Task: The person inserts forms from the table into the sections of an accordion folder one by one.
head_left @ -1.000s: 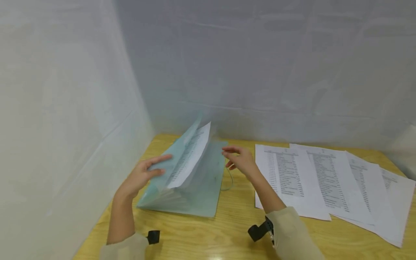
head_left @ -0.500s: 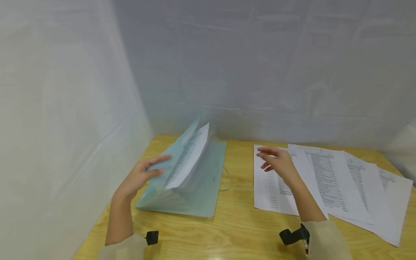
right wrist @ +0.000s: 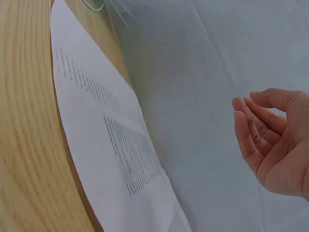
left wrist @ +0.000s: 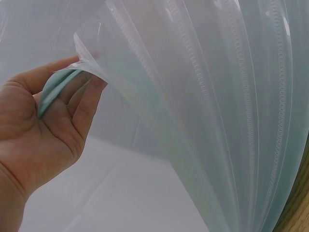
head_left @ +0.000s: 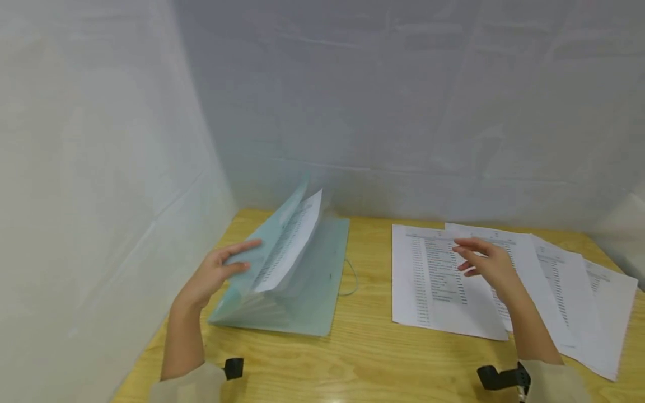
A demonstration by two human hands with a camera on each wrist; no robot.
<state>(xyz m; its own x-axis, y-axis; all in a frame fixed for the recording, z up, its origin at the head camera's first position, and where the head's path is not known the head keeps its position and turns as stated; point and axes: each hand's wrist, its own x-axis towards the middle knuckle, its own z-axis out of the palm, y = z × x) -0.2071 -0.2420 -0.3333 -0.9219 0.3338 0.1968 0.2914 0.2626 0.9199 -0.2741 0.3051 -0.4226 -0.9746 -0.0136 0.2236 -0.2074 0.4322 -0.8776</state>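
Note:
In the head view a pale green translucent expanding file folder (head_left: 314,308) lies spread on the table with its cover raised. A printed sheet (head_left: 284,254) stands tilted in one of its pockets. My left hand (head_left: 214,274) grips the raised cover at its left edge. The left wrist view shows the pleated pockets (left wrist: 207,96) fanned out beside that left hand (left wrist: 53,111). My right hand (head_left: 489,266), holding nothing, hovers over several overlapping printed sheets (head_left: 428,313). Seen from the right wrist, the fingers of the right hand (right wrist: 275,140) are loosely bent, apart from the paper (right wrist: 96,121).
A thin elastic cord (head_left: 354,280) loops out from the folder's right edge. The sheets fan out towards the right side of the wooden table (head_left: 312,369). Pale sheeting (head_left: 353,112) hangs behind the table and along its left side.
My right hand has moved right, from beside the folder's right edge to above the printed sheets. The left hand keeps its grip on the cover almost unchanged.

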